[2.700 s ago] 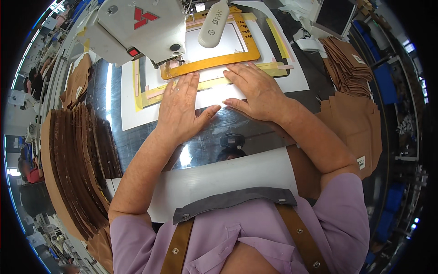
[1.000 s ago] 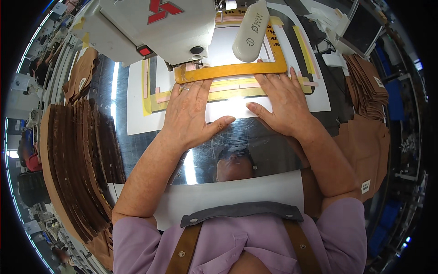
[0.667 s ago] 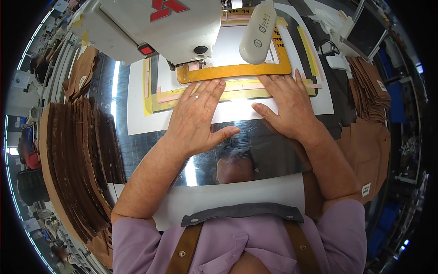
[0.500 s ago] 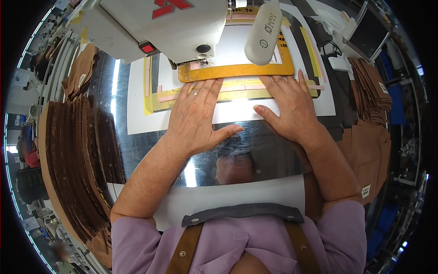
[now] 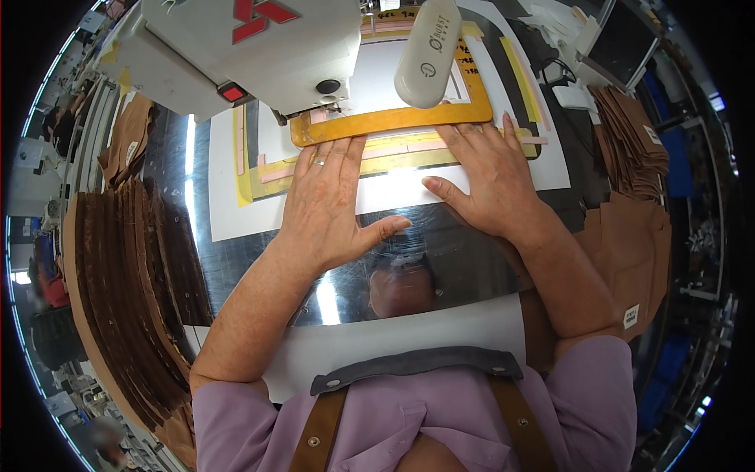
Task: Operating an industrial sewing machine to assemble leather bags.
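Centrally, two bare hands reach forward from the near edge of a shiny dark counter (image 5: 354, 295), palms down. The left hand (image 5: 322, 189) lies flat and grips nothing; its four fingers are straight and nearly side by side, with a ring on one of them and the thumb spread out to the right. The right hand (image 5: 487, 177) is also flat and empty, its fingers slightly apart and its thumb pointing left toward the other hand. Both sets of fingertips meet the near side of an orange-yellow frame (image 5: 401, 123); how hard they press, I cannot tell.

This rounded rectangular frame lies toward the counter's far edge, over a large white sheet (image 5: 224, 224) crossed by strips of yellow and pink tape (image 5: 393, 152). A white machine head (image 5: 267, 51) overhangs the frame's left part, and a pale, elongated device (image 5: 427, 63) hangs above its right half.

Along the counter's left edge stands a thick row of dark brown pieces (image 5: 126, 291). Near the far right corner are a dark screen (image 5: 625, 43) and a stack of brown pieces (image 5: 625, 141), with more flat brown pieces (image 5: 625, 252) closer in, beside the right forearm.
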`<state>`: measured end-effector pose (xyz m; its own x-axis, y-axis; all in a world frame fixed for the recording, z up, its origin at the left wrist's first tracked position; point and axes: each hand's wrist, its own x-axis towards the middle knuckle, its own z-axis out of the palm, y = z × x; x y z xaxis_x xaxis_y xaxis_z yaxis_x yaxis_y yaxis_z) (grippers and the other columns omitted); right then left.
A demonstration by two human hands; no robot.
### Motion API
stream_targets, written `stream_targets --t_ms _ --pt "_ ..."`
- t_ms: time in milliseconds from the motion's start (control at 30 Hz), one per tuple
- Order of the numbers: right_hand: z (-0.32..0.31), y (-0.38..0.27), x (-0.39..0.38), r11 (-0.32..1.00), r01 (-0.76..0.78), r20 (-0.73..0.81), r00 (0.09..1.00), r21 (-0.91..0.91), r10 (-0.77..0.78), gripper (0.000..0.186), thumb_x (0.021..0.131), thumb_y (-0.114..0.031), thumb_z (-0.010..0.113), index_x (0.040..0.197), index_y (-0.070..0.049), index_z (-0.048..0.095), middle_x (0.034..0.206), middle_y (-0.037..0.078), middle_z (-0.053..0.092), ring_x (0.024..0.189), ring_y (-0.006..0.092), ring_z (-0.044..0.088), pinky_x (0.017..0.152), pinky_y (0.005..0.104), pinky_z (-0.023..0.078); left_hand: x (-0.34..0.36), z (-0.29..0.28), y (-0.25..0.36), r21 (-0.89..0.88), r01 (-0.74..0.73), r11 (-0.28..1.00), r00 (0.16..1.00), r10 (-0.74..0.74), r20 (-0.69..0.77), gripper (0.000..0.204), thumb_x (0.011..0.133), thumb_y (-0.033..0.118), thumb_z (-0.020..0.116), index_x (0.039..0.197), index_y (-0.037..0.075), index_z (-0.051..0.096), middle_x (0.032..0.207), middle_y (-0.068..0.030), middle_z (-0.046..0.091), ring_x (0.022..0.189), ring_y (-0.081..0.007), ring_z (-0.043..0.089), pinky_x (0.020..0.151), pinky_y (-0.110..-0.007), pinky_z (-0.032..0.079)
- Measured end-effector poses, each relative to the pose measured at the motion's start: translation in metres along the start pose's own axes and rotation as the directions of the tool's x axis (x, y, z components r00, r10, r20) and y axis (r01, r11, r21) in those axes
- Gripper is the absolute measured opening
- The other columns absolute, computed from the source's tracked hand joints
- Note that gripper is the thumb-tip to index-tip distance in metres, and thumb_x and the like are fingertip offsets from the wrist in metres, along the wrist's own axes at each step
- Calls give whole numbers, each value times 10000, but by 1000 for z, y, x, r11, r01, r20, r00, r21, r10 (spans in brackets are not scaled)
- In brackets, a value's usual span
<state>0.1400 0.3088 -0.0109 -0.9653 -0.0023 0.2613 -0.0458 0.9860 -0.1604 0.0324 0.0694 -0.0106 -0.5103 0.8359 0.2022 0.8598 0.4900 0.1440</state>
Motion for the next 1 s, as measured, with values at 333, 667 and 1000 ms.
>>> stream_targets --t_ms 333,667,1000 --pt "0 9 1 994 -101 98 990 -31 104 816 970 -657 498 1434 13 533 1449 213 538 1408 373 430 1214 677 76 8 -4 3 31 22 999 998 -24 64 1265 779 965 360 1489 -82 386 1375 -318 519 1348 -448 472 1178 -582 234" --pt "-10 11 -6 970 -190 -59 981 -151 183 735 957 -533 581 1382 66 551 1487 256 513 1492 451 316 1189 697 119 -3 -18 9 52 122 991 992 -123 24 1106 831 833 497 1463 -73 445 1351 -258 567 1337 -354 499 1181 -582 230" --pt "5 33 -9 915 -380 -46 925 -138 377 816 1038 -546 431 1555 71 301 1658 227 254 1559 351 187 1244 591 116 -54 -102 -8 271 290 918 950 -310 33 984 863 837 464 1347 -13 575 1166 -193 668 1103 -335 662 1043 -503 414"
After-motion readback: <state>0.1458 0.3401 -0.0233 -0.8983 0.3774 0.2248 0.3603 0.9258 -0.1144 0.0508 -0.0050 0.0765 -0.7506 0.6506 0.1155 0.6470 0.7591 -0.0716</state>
